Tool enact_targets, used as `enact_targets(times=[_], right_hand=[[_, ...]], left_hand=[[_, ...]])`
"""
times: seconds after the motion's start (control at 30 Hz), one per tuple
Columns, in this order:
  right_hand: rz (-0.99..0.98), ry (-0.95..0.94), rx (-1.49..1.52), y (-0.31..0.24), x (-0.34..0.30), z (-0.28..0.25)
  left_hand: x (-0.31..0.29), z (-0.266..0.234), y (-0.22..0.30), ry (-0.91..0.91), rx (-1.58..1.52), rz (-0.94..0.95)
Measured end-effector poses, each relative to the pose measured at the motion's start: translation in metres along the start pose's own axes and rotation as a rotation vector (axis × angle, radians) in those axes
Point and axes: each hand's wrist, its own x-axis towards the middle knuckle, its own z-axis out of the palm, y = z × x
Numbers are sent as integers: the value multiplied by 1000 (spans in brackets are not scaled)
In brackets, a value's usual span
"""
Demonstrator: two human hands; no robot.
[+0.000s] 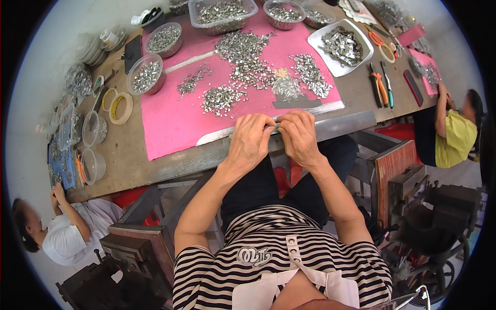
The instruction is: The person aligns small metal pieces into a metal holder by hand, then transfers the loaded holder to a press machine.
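Observation:
My left hand [251, 135] and my right hand [299, 135] meet at the table's front edge, fingertips pinched close together. Between them is something small that I cannot make out. Just beyond lies a pink mat [170, 121] with heaps of small silvery metal pieces. A dense pile of metal pieces [243, 49] spreads at the far middle, and a smaller heap [219, 101] is nearer on the left. Thin metal strips [287, 89] lie straight ahead of my hands, beside a flat grey strip [297, 104]. More pieces [312, 75] form a heap to their right.
Clear plastic tubs [146, 75] and a white square dish [341, 46] hold metal pieces. Rolls of tape [121, 108] lie left; orange-handled pliers [380, 85] and scissors [382, 46] lie right. Co-workers sit at the left [67, 227] and right [457, 129].

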Motion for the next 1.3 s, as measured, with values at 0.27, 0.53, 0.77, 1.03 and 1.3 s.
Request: enact_targets(times=[0.27, 0.53, 0.77, 1.03, 1.3], right_hand=[[-59, -116, 9, 8, 7, -7], [294, 76, 320, 12, -5, -8], [271, 103, 260, 10, -6, -6], [289, 111, 262, 11, -7, -7], [316, 118, 294, 10, -6, -6]], left_hand=[[0, 4, -2, 3, 86, 33], [-1, 3, -1, 14, 124, 83], [-7, 6, 4, 58, 206, 138], [2, -1, 7, 38, 241, 83], [76, 16, -31, -145, 299, 123]])
